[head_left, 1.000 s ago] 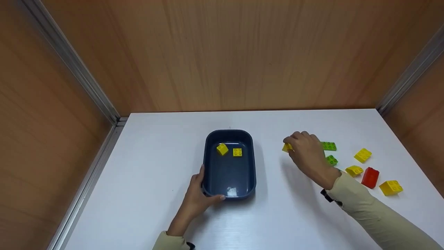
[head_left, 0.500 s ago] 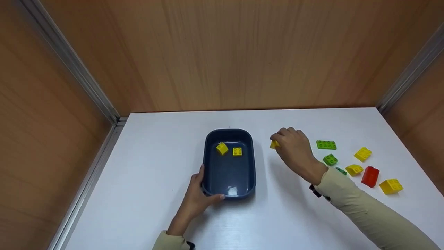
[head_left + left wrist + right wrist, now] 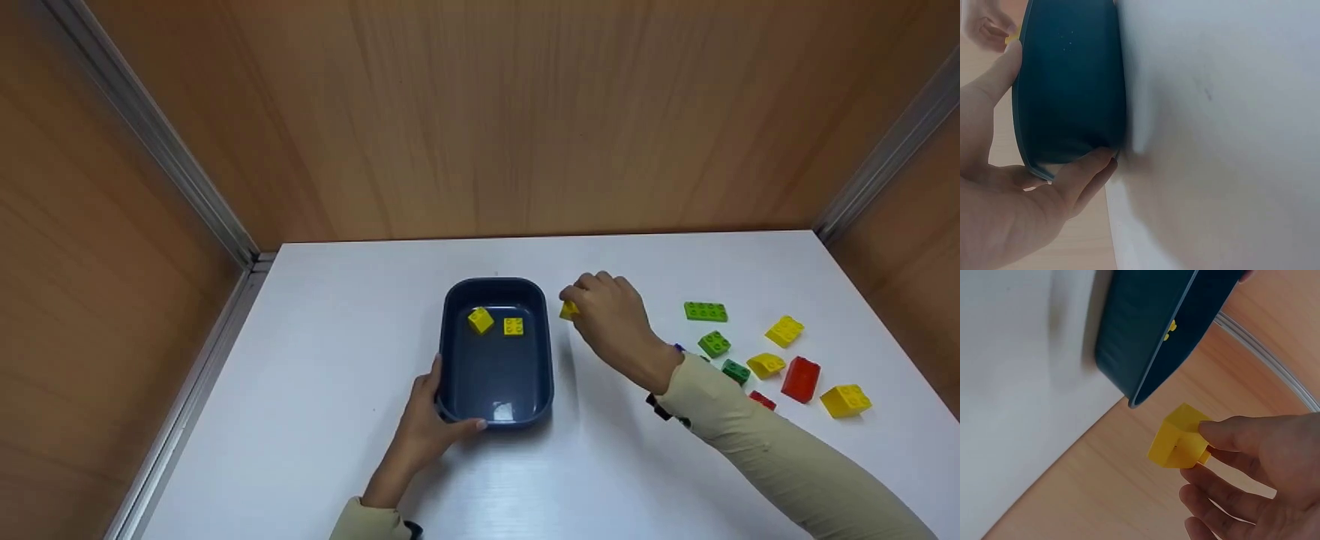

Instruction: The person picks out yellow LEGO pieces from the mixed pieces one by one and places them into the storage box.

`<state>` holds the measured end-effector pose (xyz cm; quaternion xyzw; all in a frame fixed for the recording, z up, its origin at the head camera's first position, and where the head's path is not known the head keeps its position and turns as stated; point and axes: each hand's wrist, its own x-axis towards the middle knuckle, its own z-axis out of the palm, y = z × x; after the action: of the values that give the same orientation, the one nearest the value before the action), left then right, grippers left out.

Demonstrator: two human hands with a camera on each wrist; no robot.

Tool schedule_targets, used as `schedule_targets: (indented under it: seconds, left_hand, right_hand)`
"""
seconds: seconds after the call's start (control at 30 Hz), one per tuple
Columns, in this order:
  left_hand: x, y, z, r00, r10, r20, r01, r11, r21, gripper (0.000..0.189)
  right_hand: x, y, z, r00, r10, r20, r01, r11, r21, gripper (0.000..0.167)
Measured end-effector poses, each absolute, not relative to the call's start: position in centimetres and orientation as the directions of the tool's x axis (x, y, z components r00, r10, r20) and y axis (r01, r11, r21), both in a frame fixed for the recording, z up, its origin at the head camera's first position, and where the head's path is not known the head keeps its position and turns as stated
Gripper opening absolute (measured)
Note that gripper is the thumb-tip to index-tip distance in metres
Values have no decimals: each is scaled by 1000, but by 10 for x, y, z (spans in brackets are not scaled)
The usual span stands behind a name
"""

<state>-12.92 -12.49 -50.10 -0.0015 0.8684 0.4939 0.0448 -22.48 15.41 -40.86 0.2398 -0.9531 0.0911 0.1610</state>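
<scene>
A deep dark-blue rectangular container (image 3: 495, 379) stands on the white table, two yellow toy bricks inside it (image 3: 481, 321). My left hand (image 3: 424, 431) grips its near left corner, the thumb on the near side and the fingers along the left wall. Between thumb and fingertips, my right hand (image 3: 619, 326) pinches another yellow toy brick (image 3: 1176, 439), raised above the table just right of the container's far part. The right wrist view shows this brick's hollow underside, with its studs toward the fingers.
At the right lie loose bricks: a flat light-green one (image 3: 706, 312), smaller green ones (image 3: 714, 344), several yellow ones (image 3: 846, 402) and a large red one (image 3: 801, 379). The right sleeve (image 3: 780, 450) covers part of the pile. Wooden panels (image 3: 525, 120) enclose the table.
My right hand has moved left with the yellow brick, close to the container's right side, uncovering green, red and blue bricks behind it. The left hand and container have stayed in place.
</scene>
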Motion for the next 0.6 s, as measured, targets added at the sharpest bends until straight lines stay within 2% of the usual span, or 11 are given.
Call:
schedule_targets:
  seconds: [0.2,0.6]
  left_hand:
    - [-130,-124,-500,-995,45,-90,-55,507,860,122]
    - [-130,-123,-501,-993,37,-108,-72,526,847,122]
  right_hand:
    - [-225,143,-408,-842,-418,340,-480,869,-118,31]
    - [-224,113,-411,-827,-481,292,-521,850,-78,27]
